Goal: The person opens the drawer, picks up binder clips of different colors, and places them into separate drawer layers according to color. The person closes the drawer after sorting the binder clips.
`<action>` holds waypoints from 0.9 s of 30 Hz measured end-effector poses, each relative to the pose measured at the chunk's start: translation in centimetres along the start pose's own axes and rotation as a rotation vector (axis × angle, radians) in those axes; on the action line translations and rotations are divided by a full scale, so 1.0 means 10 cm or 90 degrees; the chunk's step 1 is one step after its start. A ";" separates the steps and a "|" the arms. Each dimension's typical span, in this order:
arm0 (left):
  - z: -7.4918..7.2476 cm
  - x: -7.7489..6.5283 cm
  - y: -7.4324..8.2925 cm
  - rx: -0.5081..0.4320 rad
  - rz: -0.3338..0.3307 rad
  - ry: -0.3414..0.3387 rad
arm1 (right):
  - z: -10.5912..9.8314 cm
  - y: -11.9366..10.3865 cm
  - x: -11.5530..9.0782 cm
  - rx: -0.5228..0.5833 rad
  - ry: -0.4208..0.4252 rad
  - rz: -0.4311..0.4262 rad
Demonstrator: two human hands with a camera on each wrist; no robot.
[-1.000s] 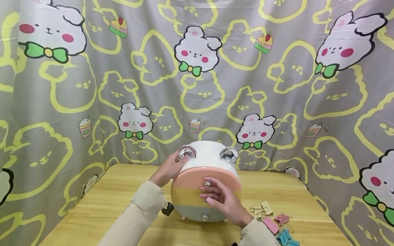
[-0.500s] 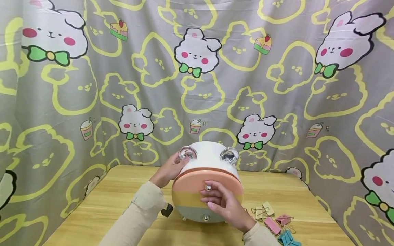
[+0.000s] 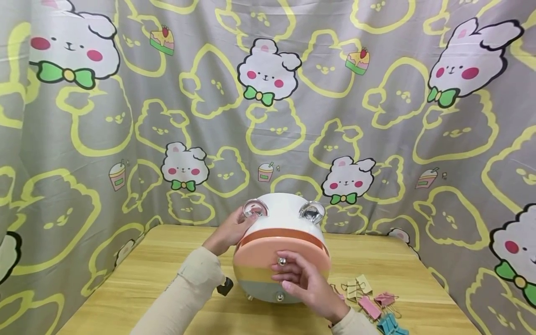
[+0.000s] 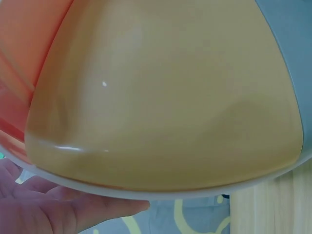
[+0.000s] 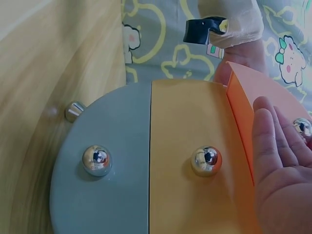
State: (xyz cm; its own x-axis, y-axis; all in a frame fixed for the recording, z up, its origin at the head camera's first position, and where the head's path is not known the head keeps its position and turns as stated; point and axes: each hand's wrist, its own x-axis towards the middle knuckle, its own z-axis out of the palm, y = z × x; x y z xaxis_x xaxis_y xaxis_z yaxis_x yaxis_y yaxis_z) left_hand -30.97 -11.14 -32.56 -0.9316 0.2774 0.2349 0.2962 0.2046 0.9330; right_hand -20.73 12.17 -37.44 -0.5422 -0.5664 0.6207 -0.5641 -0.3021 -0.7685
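A round white drawer box stands on the table, with two shiny silver ears. Its front has a coral top drawer, a yellow middle drawer and a grey-blue bottom drawer, each with a silver knob. The coral drawer stands partly out, a gap above its front. My right hand holds the top knob between its fingers, thumb apart below. My left hand holds the box's upper left side, thumb at the left ear; its other fingers are mostly hidden behind in the head view.
Several binder clips lie right of the box: yellow clips, pink clips and blue clips. A black strap piece hangs at my left sleeve. A patterned curtain surrounds the wooden table.
The coral top drawer has come out toward me from its closed place, and my right hand has moved back with its knob. My left hand keeps its place by the left ear.
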 end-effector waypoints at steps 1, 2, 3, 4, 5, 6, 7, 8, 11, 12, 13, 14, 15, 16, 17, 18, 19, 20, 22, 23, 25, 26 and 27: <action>0.00 0.00 0.00 -0.001 0.001 0.000 | 0.00 0.00 0.00 0.001 0.000 0.000; 0.00 -0.01 0.00 0.000 0.001 0.001 | 0.01 0.00 -0.01 0.004 -0.001 0.000; 0.00 -0.01 -0.01 0.004 -0.003 0.002 | 0.01 0.00 -0.02 0.003 -0.005 -0.003; 0.00 -0.02 -0.01 0.010 -0.004 0.004 | 0.02 -0.01 -0.02 0.005 -0.006 -0.003; 0.00 -0.03 -0.01 0.014 -0.006 0.006 | 0.03 -0.01 -0.03 0.007 -0.008 -0.004; 0.00 -0.03 -0.01 0.016 -0.008 0.006 | 0.04 -0.02 -0.03 0.007 -0.011 -0.007; 0.00 -0.03 -0.01 0.018 -0.009 0.006 | 0.04 -0.02 -0.04 0.008 -0.012 -0.008; 0.00 -0.03 -0.01 0.023 -0.010 0.007 | 0.05 -0.03 -0.05 0.010 -0.013 -0.009; 0.00 -0.02 0.00 0.018 -0.011 0.003 | 0.06 -0.06 -0.05 0.003 -0.018 -0.026; 0.00 -0.01 0.00 0.016 -0.009 0.002 | 0.07 -0.06 -0.05 0.000 -0.020 -0.031; -0.01 -0.01 0.00 0.016 -0.010 0.002 | 0.07 -0.06 -0.06 -0.004 -0.023 -0.035; -0.01 -0.01 0.01 0.017 -0.011 0.001 | 0.07 -0.07 -0.06 -0.008 -0.027 -0.041; -0.01 -0.01 0.01 0.016 -0.012 0.000 | 0.07 -0.07 -0.06 -0.013 -0.031 -0.044; -0.01 0.00 0.01 0.017 -0.012 0.000 | 0.07 -0.07 -0.06 -0.018 -0.033 -0.047; -0.01 0.00 0.01 0.020 -0.009 -0.001 | 0.07 -0.07 -0.06 -0.023 -0.035 -0.048; -0.02 0.00 0.01 0.022 -0.008 -0.001 | 0.07 -0.07 -0.07 -0.027 -0.037 -0.050; -0.02 0.00 0.01 0.023 -0.009 -0.001 | 0.07 -0.07 -0.07 -0.029 -0.038 -0.051; -0.02 0.00 0.01 0.025 -0.009 -0.001 | 0.07 -0.07 -0.08 -0.028 -0.040 -0.051; -0.02 0.00 0.01 0.027 -0.007 0.001 | 0.08 -0.07 -0.09 -0.019 -0.043 -0.049; -0.02 0.00 0.01 0.026 -0.006 0.001 | 0.08 -0.07 -0.10 -0.012 -0.045 -0.047; -0.01 0.00 0.00 0.021 -0.007 0.003 | 0.09 -0.08 -0.12 0.000 -0.048 -0.039; -0.01 0.00 0.00 0.019 -0.006 0.003 | 0.10 -0.09 -0.12 0.005 -0.048 -0.035; -0.01 -0.01 -0.01 0.016 -0.004 0.001 | 0.11 -0.09 -0.13 0.008 -0.048 -0.033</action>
State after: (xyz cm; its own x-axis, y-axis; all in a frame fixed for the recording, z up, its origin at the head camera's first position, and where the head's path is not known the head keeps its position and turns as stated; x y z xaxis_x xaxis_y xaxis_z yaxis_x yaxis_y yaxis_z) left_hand -30.96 -11.29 -32.59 -0.9339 0.2742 0.2293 0.2951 0.2296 0.9275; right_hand -18.82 12.37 -37.69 -0.4640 -0.6060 0.6461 -0.5818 -0.3415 -0.7381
